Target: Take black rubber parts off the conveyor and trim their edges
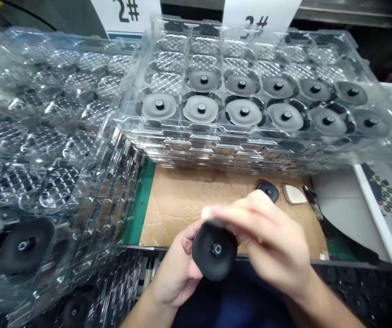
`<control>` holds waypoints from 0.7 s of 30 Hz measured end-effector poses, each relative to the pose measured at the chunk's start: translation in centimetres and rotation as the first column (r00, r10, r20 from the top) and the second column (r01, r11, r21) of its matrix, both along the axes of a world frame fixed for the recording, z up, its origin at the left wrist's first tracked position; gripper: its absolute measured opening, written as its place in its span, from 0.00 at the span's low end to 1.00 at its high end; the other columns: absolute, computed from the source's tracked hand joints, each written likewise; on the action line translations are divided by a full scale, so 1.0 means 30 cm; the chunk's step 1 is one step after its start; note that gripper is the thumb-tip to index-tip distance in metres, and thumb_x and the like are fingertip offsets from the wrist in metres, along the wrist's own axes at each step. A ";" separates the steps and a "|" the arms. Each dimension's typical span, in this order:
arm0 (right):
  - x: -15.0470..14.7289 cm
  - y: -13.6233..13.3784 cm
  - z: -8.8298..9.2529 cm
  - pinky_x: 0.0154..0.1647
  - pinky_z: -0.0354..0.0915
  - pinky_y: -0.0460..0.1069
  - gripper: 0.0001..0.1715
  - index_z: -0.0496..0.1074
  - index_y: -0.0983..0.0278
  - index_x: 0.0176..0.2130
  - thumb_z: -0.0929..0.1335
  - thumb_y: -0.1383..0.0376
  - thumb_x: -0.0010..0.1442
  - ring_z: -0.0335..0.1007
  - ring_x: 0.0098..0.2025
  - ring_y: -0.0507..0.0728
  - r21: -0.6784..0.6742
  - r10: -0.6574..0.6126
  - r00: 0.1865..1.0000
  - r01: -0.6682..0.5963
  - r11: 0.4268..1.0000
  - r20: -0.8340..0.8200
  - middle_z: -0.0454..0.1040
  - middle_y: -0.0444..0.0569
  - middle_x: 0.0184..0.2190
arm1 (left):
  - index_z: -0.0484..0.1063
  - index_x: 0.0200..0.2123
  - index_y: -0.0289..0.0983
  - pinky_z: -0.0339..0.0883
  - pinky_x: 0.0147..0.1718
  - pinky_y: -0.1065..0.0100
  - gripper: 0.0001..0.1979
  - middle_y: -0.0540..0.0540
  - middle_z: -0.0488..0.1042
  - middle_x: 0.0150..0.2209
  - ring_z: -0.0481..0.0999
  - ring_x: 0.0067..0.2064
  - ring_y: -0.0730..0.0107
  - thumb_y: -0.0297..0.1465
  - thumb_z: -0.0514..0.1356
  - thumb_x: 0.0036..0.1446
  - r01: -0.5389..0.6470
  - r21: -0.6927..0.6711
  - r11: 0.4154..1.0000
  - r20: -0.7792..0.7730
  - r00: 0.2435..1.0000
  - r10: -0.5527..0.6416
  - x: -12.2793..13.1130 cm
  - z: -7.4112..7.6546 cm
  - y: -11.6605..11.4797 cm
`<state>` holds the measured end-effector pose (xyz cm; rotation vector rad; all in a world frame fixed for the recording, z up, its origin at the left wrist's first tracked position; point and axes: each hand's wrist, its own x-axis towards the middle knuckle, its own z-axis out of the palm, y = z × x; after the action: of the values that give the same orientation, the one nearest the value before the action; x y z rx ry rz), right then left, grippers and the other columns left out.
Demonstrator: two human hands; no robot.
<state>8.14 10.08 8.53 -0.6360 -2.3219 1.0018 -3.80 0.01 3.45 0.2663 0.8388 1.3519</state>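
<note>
A round black disc (215, 251) with a small central stem faces up near the bottom centre. My left hand (178, 269) grips it at its left edge, thumb and fingers closed around it. At the disc's upper right edge is my right hand (267, 241), slightly blurred, with its fingers extended across the rim. Beyond both hands, a brown cardboard sheet (182, 196) lies on a green surface. Another black disc (268, 191) rests on the cardboard, just past my right hand, beside a pale wedge-shaped piece (294, 194).
A stack of clear plastic trays (196, 130) stands behind the cardboard, the top one holding several black discs. More clear trays (45, 114) fill the left side. A white panel (376, 218) is at the right. Signs (127, 13) stand at the back.
</note>
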 end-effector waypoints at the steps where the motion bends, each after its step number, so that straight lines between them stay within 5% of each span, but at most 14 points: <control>1: 0.010 0.016 -0.036 0.39 0.60 0.49 0.18 0.69 0.58 0.49 0.62 0.71 0.61 0.67 0.37 0.52 -0.066 -0.145 0.989 0.146 0.987 0.007 0.73 0.44 0.40 | 0.70 0.48 0.43 0.67 0.46 0.62 0.34 0.46 0.76 0.45 0.75 0.46 0.56 0.45 0.67 0.34 -0.012 0.029 1.000 0.111 0.994 0.009 -0.004 0.002 0.004; 3: 0.024 0.037 -0.126 0.42 0.63 0.49 0.16 0.69 0.56 0.48 0.63 0.68 0.61 0.67 0.42 0.54 -0.196 -0.313 0.946 0.323 0.926 0.078 0.72 0.44 0.43 | 0.69 0.48 0.46 0.66 0.47 0.65 0.30 0.48 0.74 0.48 0.74 0.47 0.59 0.39 0.68 0.38 -0.040 0.076 0.996 0.330 0.944 0.013 -0.013 0.004 0.011; 8: 0.011 -0.002 -0.342 0.35 0.68 0.49 0.14 0.72 0.59 0.44 0.63 0.64 0.59 0.71 0.37 0.56 -0.321 -0.215 0.945 0.289 0.902 0.247 0.71 0.50 0.41 | 0.71 0.47 0.41 0.67 0.47 0.62 0.27 0.47 0.75 0.46 0.73 0.48 0.55 0.41 0.66 0.40 -0.095 0.095 0.991 0.510 0.860 0.034 -0.040 -0.011 0.022; 12: 0.000 -0.051 -0.345 0.35 0.68 0.50 0.17 0.68 0.60 0.49 0.61 0.64 0.60 0.68 0.41 0.57 -0.278 -0.263 0.928 0.334 0.901 0.263 0.64 0.53 0.49 | 0.66 0.51 0.49 0.71 0.40 0.66 0.25 0.51 0.73 0.48 0.76 0.44 0.59 0.46 0.57 0.48 -0.176 0.157 0.972 0.477 0.875 0.081 -0.062 -0.027 0.012; 15: 0.013 -0.062 -0.274 0.37 0.67 0.50 0.16 0.67 0.59 0.50 0.61 0.65 0.61 0.67 0.41 0.56 -0.241 -0.277 0.927 0.337 0.910 0.252 0.67 0.52 0.46 | 0.54 0.57 0.58 0.68 0.44 0.61 0.28 0.50 0.68 0.52 0.74 0.46 0.61 0.45 0.56 0.51 -0.213 0.304 0.929 0.042 0.977 0.210 -0.079 -0.035 -0.001; 16: 0.020 -0.066 -0.249 0.37 0.67 0.50 0.17 0.65 0.59 0.50 0.62 0.66 0.61 0.67 0.40 0.56 -0.227 -0.282 0.928 0.338 0.914 0.244 0.68 0.51 0.45 | 0.48 0.58 0.60 0.65 0.48 0.59 0.33 0.50 0.66 0.53 0.72 0.48 0.60 0.41 0.59 0.51 -0.189 0.373 0.909 -0.181 0.946 0.271 -0.086 -0.037 -0.004; 18: 0.036 -0.078 -0.209 0.38 0.67 0.50 0.21 0.62 0.59 0.53 0.62 0.68 0.60 0.68 0.40 0.56 -0.198 -0.303 0.928 0.346 0.917 0.217 0.68 0.51 0.44 | 0.35 0.60 0.61 0.59 0.52 0.55 0.48 0.49 0.64 0.53 0.67 0.52 0.59 0.30 0.65 0.46 -0.086 0.474 0.876 -0.540 0.757 0.366 -0.099 -0.037 -0.004; 21: 0.056 -0.100 -0.174 0.37 0.68 0.50 0.26 0.59 0.60 0.56 0.63 0.73 0.59 0.68 0.41 0.56 -0.141 -0.314 0.938 0.334 0.932 0.150 0.69 0.52 0.42 | 0.24 0.59 0.57 0.59 0.52 0.53 0.57 0.45 0.64 0.51 0.66 0.53 0.59 0.23 0.66 0.42 0.024 0.506 0.862 -0.741 0.524 0.420 -0.119 -0.032 0.001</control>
<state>9.81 7.08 3.31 -1.1389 -2.1530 1.0255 -7.38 0.03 2.48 1.3368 1.3650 1.6458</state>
